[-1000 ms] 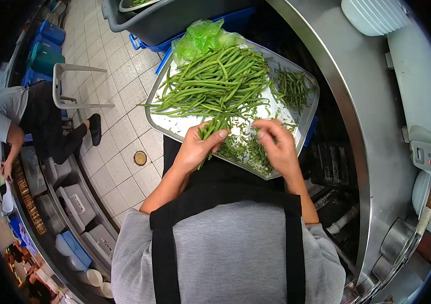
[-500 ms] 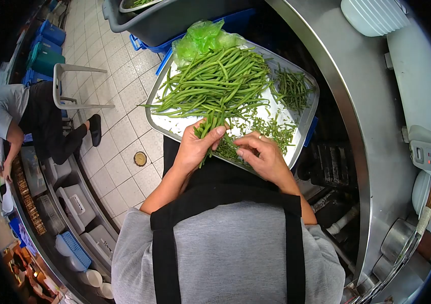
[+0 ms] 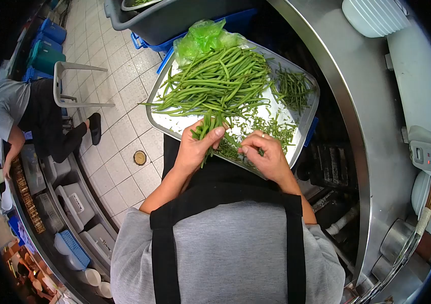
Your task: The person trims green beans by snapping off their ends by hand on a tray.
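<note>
My left hand (image 3: pixel 195 145) is closed around a small bunch of green beans (image 3: pixel 207 126), tips pointing up and the other ends showing below the fist. To its right, my right hand (image 3: pixel 264 153) is pinched, thumb against fingers, with a small green bit of bean at the fingers. Both hands are over the near edge of a metal tray (image 3: pixel 150 107). On the tray lie a large heap of long green beans (image 3: pixel 220 81), many short trimmed bits (image 3: pixel 276 133), a pile of thin dark beans (image 3: pixel 295 90) and a crumpled green plastic bag (image 3: pixel 203 40).
A grey tub (image 3: pixel 144 23) stands beyond the tray. A steel counter (image 3: pixel 347 66) curves along the right, with stacked white bowls (image 3: pixel 375 17). At left, a co-worker in a grey shirt (image 3: pixel 9 104) bends beside a white chair (image 3: pixel 81 105). A drain (image 3: pixel 140 158) sits in the tiled floor.
My right hand has moved slightly right and down, away from the bunch, and its fingers have curled in. My left hand keeps its hold. The co-worker's arm has shifted a little.
</note>
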Motion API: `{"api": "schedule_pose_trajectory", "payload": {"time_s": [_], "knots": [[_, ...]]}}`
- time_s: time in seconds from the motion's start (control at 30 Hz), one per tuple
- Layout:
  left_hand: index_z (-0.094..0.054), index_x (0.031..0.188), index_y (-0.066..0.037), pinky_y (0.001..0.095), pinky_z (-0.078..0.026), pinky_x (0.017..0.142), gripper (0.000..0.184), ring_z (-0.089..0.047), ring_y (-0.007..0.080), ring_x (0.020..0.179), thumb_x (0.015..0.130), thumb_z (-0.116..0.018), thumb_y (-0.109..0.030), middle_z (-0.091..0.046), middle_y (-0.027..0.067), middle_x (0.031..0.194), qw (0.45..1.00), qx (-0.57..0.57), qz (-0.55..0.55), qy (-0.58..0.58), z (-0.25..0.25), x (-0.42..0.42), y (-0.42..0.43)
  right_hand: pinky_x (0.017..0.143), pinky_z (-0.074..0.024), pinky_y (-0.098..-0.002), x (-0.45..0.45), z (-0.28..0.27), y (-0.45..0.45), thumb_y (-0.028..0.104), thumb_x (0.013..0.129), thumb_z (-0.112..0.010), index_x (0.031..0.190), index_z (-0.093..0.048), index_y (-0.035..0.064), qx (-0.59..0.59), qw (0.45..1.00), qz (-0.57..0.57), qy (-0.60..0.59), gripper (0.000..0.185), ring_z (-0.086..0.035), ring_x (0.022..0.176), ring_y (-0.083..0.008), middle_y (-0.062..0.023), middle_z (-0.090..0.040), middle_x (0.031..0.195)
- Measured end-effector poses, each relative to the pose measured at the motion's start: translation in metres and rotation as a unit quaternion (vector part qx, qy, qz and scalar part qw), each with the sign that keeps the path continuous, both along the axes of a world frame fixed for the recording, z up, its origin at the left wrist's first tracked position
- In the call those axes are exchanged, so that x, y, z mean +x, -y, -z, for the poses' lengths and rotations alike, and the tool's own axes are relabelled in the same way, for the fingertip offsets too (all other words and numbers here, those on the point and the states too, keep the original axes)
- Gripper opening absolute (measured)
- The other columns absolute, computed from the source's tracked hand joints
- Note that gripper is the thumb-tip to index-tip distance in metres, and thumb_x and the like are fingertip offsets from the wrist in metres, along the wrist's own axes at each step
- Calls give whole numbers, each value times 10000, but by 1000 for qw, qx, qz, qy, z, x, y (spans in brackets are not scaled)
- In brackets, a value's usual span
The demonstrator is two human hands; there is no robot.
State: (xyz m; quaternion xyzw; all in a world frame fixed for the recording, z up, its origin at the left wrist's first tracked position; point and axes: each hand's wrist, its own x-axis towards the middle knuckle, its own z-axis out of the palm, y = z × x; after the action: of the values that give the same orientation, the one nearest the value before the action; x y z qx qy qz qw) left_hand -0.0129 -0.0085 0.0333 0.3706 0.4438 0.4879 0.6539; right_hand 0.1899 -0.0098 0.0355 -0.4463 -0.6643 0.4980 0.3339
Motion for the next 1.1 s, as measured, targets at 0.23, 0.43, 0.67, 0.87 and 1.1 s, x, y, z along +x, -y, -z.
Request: {"api": "schedule_pose_trajectory", "payload": {"time_s": [0.23, 0.43, 0.67, 0.87, 1.1], "knots": [[-671, 919, -2, 301, -430, 795, 148, -547, 167, 841, 860, -689, -136, -602, 59, 863, 989, 118, 54, -75, -10, -1, 3, 553, -365, -225, 5, 32, -13, 12, 843, -575, 809, -640, 5, -59, 983, 157, -77, 74, -455, 597, -70, -18, -544, 728], [-610, 964, 6, 267, -427, 708, 224, -542, 131, 779, 896, -629, -207, -612, 54, 886, 999, 21, 17, 31, -1, -5, 0, 596, -453, -340, 16, 27, -30, 171, 908, -583, 870, -654, 14, 85, 970, 127, 189, 176, -573, 643, -224, -90, -592, 797], [-528, 918, -22, 265, -406, 547, 165, -496, 143, 603, 897, -585, -176, -523, 67, 712, 994, -51, -7, 94, 2, 1, -1, 752, -489, -428, -9, 48, -40, 182, 835, -666, 918, -648, 59, 170, 894, 82, 406, 150, -626, 841, -324, -114, -620, 901], [-510, 908, -29, 258, -385, 509, 145, -448, 127, 557, 896, -600, -142, -472, 47, 680, 993, -73, -25, 87, -4, -1, -3, 724, -455, -427, 1, 34, -29, 140, 815, -647, 841, -609, 48, 173, 902, 64, 390, 103, -616, 794, -304, -122, -606, 845], [-585, 930, -23, 233, -404, 529, 165, -506, 93, 576, 871, -697, -129, -569, 20, 731, 997, -53, 23, 40, 6, 4, -2, 739, -421, -391, 23, -21, -3, 114, 808, -655, 839, -594, 61, 213, 899, 57, 378, 86, -602, 768, -268, -96, -590, 820]]}}
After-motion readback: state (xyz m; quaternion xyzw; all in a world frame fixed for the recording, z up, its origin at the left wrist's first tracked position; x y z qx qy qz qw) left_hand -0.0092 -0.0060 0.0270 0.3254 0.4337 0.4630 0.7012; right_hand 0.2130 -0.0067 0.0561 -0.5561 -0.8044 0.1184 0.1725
